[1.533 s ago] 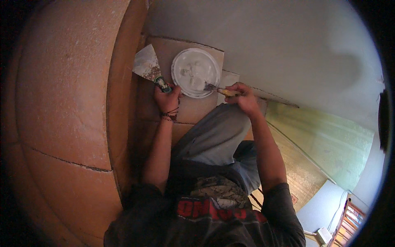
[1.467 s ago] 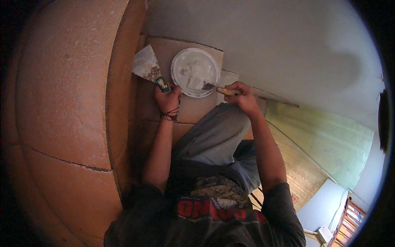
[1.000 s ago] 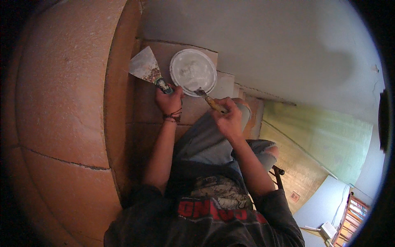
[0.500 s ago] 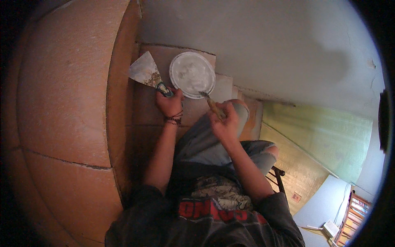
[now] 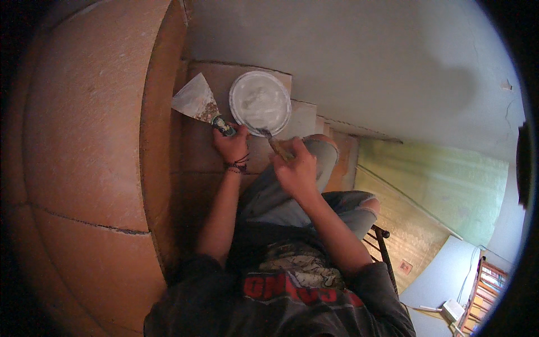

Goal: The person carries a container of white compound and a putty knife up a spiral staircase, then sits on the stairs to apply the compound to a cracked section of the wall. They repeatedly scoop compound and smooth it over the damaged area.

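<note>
My left hand (image 5: pixel 230 143) is closed around the dark green handle of a wide, stained scraper (image 5: pixel 196 99), whose blade points up-left over the tiled step. Just right of it, a round white lid (image 5: pixel 260 98) holds whitish paste smeared across its face. My right hand (image 5: pixel 293 167) grips a small putty knife (image 5: pixel 279 147) with a worn yellowish handle, its narrow blade at the lid's lower rim. Beneath my hands is my bent leg in torn grey jeans (image 5: pixel 269 199).
A tall tiled step (image 5: pixel 84 123) rises at the left; a pale wall (image 5: pixel 365 67) runs along the back and right. Stairs (image 5: pixel 339 163) descend rightward beside a dark metal railing (image 5: pixel 382 238). Far below at lower right are yellowish-green flooring (image 5: pixel 438 180), cables and a slatted wooden object (image 5: pixel 485 286).
My right hand has moved left and down, swinging the knife from near horizontal to steeper at the lid's lower rim. The lumps of paste on the lid now look flatter.
</note>
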Available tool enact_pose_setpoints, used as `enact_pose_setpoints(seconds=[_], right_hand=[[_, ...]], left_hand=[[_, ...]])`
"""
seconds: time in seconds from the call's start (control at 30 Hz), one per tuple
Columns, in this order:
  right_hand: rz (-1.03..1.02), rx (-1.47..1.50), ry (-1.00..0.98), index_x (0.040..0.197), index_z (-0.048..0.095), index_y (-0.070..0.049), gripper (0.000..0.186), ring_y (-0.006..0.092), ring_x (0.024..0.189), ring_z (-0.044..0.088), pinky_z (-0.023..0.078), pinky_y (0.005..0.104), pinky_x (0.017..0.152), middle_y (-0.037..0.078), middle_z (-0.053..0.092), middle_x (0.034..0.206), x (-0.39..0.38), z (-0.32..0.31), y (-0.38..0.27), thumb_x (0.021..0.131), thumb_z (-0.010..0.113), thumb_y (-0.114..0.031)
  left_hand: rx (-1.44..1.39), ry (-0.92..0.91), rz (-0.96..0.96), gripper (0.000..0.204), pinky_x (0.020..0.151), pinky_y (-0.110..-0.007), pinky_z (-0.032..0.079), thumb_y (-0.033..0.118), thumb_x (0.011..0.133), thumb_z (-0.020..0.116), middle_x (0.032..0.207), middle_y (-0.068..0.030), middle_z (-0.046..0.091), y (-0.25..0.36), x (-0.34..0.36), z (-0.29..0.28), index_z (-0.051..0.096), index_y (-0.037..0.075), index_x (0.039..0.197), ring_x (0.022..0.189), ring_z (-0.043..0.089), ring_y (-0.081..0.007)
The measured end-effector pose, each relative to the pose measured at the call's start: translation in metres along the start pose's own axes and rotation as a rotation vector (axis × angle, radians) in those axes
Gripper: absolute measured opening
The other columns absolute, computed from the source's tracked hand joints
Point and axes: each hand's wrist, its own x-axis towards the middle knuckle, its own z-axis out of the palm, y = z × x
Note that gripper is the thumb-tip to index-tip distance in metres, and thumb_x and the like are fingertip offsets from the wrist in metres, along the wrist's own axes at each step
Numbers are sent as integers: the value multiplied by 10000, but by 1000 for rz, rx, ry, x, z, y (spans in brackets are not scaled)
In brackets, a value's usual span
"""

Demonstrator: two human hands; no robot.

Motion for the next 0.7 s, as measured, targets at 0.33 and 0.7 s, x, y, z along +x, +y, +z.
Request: enact_pose_setpoints(seconds=[0.33,0.7], right_hand=[[113,174,17,969,605,0,288,235,883,647,486,325,787,148,672,965,20,-24,35,708,694,-82],[69,120,-176,985,616,-14,321,191,947,620,479,330,835,99,668,1034,85,-45,89,688,726,-62]], left_hand=[[-23,11,-28,269,488,-302,500,-51,700,674,680,-77,607,-1,4,5,467,15,859,526,609,-163],[0,20,34,258,488,-313,505,-35,676,686,680,-84,609,-15,15,2,489,-1,839,533,625,-183]])
